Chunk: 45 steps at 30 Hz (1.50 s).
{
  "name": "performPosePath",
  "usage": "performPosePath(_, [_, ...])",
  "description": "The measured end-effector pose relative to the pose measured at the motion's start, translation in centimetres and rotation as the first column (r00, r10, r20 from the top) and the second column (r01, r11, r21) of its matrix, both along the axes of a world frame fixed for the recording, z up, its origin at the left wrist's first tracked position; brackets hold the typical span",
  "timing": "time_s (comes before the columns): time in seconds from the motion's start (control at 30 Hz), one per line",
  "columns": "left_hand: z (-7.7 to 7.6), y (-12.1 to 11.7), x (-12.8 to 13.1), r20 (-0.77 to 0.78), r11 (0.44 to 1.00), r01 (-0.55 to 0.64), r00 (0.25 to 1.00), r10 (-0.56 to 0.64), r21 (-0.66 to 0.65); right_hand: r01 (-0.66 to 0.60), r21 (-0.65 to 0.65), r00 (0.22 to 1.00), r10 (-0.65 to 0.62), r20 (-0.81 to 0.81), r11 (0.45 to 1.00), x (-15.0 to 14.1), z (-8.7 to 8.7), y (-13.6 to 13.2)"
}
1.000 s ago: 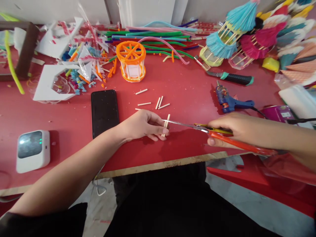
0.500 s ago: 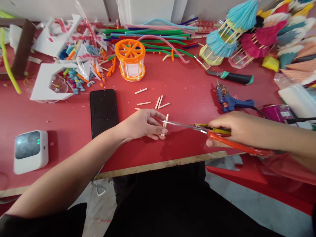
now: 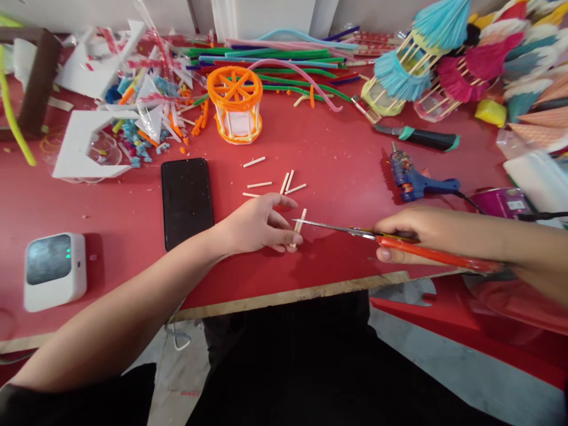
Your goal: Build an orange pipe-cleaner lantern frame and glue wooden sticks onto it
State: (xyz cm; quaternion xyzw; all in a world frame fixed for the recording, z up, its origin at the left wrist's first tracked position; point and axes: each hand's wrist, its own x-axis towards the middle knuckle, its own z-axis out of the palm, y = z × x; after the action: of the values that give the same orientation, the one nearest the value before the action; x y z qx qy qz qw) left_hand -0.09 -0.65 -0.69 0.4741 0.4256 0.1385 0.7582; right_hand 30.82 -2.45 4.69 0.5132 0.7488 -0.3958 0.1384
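Observation:
My left hand (image 3: 265, 223) pinches short pale sticks (image 3: 302, 218) between thumb and fingers, just above the red table. My right hand (image 3: 403, 234) is closed around the handles of scissors (image 3: 444, 253) with orange and yellow grips. Their thin blades point left and cross the sticks near the left fingertips. Whether the blades press on the sticks cannot be made out. Beyond my left hand lie several loose cut sticks (image 3: 260, 184). Behind them stands a small orange round frame (image 3: 235, 89) with pale stick posts and a spoked top.
Left of my hand lies a black phone (image 3: 186, 201), with a white device (image 3: 55, 272) farther left. On the right are a blue glue gun (image 3: 419, 180) and a utility knife (image 3: 421, 137). Scraps and coloured pipe cleaners (image 3: 270, 56) line the back, beside tiered blue paper lanterns (image 3: 402, 77).
The scissor handles have drawn closer together, with less of the yellow grip showing. My left index finger has lifted slightly off the sticks. The view has shifted a little.

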Motion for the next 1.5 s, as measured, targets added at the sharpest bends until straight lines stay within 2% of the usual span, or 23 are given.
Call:
performPosePath(0.1, [0.2,0.1,-0.1,0.014,1.000,0.018,1.000,-0.018,0.005,-0.016,-0.141,0.999,0.022,0.042,0.990,-0.5,0.1,0.2])
performPosePath(0.43, [1.0,0.1,0.0,0.080,1.000,-0.001,0.997,0.001,0.003,0.082,-0.153,0.997,-0.080,0.013,0.985,-1.4,0.5,-0.3])
performPosePath(0.87, [0.8,0.0,0.0,0.080,1.000,-0.016,0.997,0.015,0.020,0.075,-0.205,0.997,-0.067,0.045,0.976,-1.4,0.0,0.5])
performPosePath(1.5, [0.8,0.2,0.0,0.068,0.999,0.012,0.998,-0.015,0.042,0.058,-0.202,0.996,-0.043,0.078,0.978,-1.7,0.0,0.8])
